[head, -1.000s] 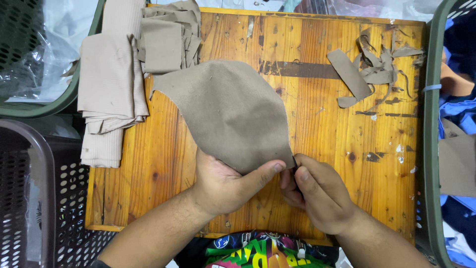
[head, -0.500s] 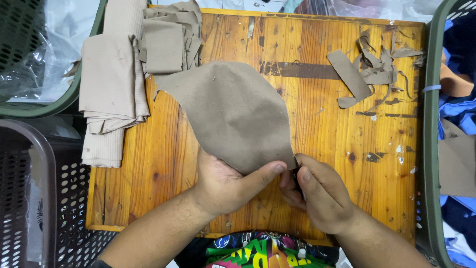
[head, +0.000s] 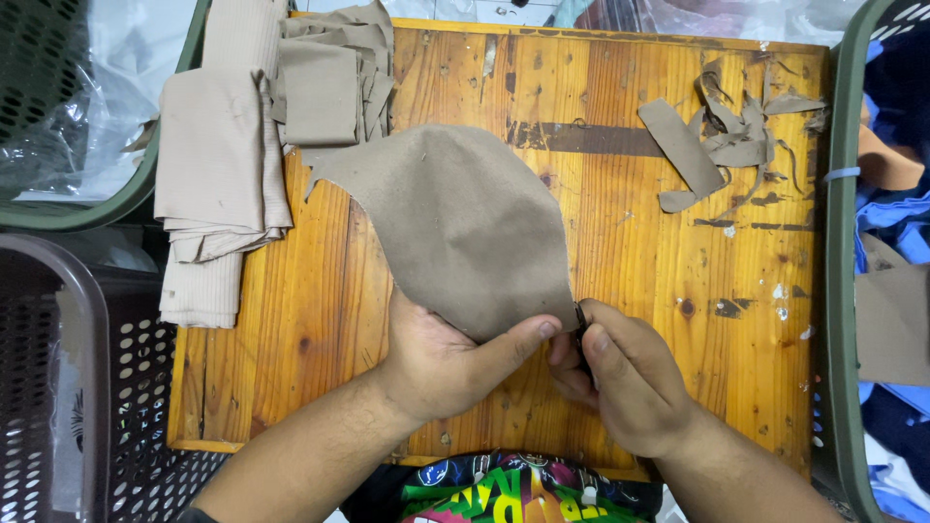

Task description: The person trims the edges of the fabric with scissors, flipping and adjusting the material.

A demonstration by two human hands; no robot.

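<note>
Garment workshop: scarred wooden cutting board (head: 678, 291), fabric stacks (head: 218, 174), offcuts (head: 722, 140), baskets (head: 841, 242).

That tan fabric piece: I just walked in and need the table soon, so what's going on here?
A person's left hand pinches the near corner of a tan cut fabric piece on the wooden board. The right hand grips a small dark tool, mostly hidden, at that corner. Folded tan fabric stack lies left, fabric scraps far right.

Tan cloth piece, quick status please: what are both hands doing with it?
Left hand pinching tan cloth at its near corner. Right hand holding small dark tool at the same corner. Scraps lie clear, far right.
</note>
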